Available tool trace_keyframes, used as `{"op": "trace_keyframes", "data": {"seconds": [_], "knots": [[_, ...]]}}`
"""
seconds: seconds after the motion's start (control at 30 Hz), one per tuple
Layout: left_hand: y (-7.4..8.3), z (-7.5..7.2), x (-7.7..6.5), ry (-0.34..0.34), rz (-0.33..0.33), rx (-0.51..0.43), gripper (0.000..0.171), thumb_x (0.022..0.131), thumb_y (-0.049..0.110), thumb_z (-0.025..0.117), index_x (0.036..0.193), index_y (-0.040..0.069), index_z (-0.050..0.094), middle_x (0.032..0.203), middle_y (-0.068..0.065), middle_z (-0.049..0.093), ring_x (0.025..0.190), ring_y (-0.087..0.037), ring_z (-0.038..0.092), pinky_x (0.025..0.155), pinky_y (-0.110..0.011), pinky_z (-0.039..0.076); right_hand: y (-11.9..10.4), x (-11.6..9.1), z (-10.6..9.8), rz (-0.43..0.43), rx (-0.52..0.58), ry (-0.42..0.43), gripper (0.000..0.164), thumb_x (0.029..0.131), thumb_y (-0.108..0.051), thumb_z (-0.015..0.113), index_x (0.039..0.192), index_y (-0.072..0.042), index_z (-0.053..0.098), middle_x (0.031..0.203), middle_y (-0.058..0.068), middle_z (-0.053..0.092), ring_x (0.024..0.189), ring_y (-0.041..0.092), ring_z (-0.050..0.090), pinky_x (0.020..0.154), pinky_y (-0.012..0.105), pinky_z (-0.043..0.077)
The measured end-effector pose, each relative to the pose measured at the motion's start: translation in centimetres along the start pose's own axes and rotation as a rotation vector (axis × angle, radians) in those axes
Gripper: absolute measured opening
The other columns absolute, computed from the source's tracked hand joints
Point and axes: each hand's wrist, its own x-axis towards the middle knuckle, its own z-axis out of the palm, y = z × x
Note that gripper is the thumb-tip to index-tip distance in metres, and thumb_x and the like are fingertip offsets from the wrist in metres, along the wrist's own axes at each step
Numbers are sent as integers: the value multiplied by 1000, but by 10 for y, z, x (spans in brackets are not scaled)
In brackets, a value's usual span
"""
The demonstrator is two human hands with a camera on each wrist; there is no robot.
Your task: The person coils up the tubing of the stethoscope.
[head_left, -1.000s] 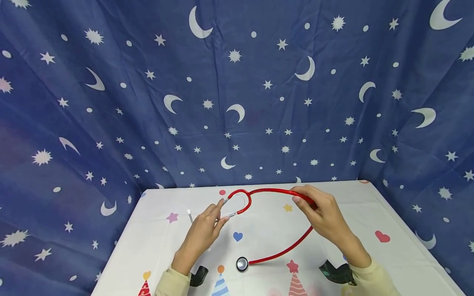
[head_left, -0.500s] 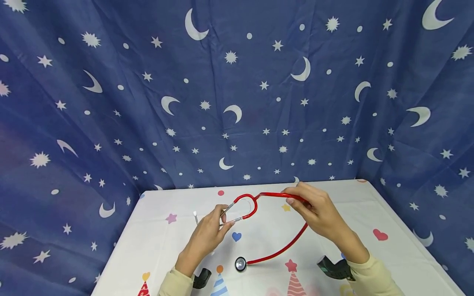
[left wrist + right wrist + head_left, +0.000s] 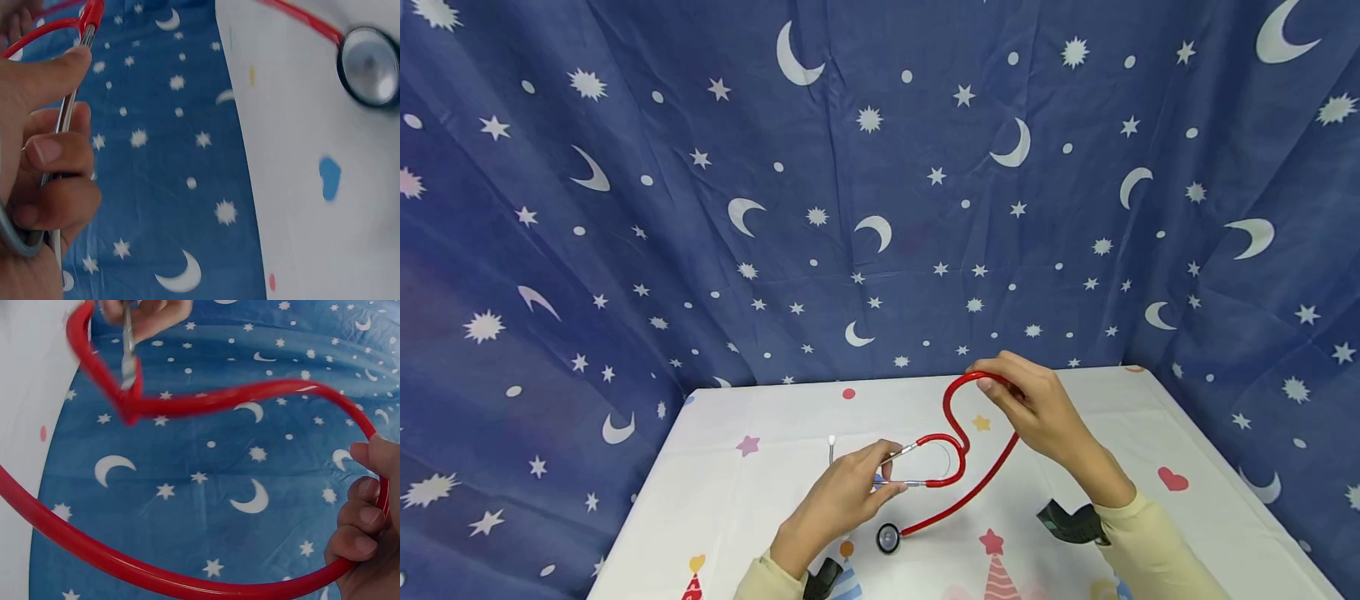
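A stethoscope with red tubing (image 3: 956, 406) is held up between both hands above the table. The left hand (image 3: 848, 490) grips its metal ear tubes; in the left wrist view, thumb and curled fingers close round the metal (image 3: 65, 115). One white ear tip (image 3: 832, 439) sticks up behind that hand. The right hand (image 3: 1034, 406) pinches the tubing midway, and the tube bends into an S between the hands. From the right hand the tubing curves down to the round chest piece (image 3: 888, 538), low over or on the table; I cannot tell which.
A white tablecloth (image 3: 737, 500) printed with stars, hearts and party hats covers the table. Behind it and at both sides hangs a blue curtain (image 3: 925, 233) with moons and stars. Dark wrist devices (image 3: 1071, 523) sit at both cuffs.
The left hand has moved right and down with the ear tubes, nearer the right hand. The tubing between them went from nearly straight to an S bend. The right hand shifted slightly left and up.
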Motion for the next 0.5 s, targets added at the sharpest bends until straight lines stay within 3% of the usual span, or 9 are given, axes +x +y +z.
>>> {"op": "trace_keyframes", "data": {"seconds": [0.27,0.5], "knots": [[24,1,5,-41,97,-104,37,89,30,72,117,12,56,82,13,53,60,3,26,57,-8,24,14,7,15,96,-24,-51,18,91,-7,67,108,-13,71,76,-9,56,60,1,41,53,17,39],[33,-4,6,17,144,-157,37,91,32,70,119,11,55,82,10,55,60,5,30,54,-4,24,16,4,36,205,-91,-210,24,96,-21,64,114,-8,71,73,-6,63,59,1,44,60,21,44]]}}
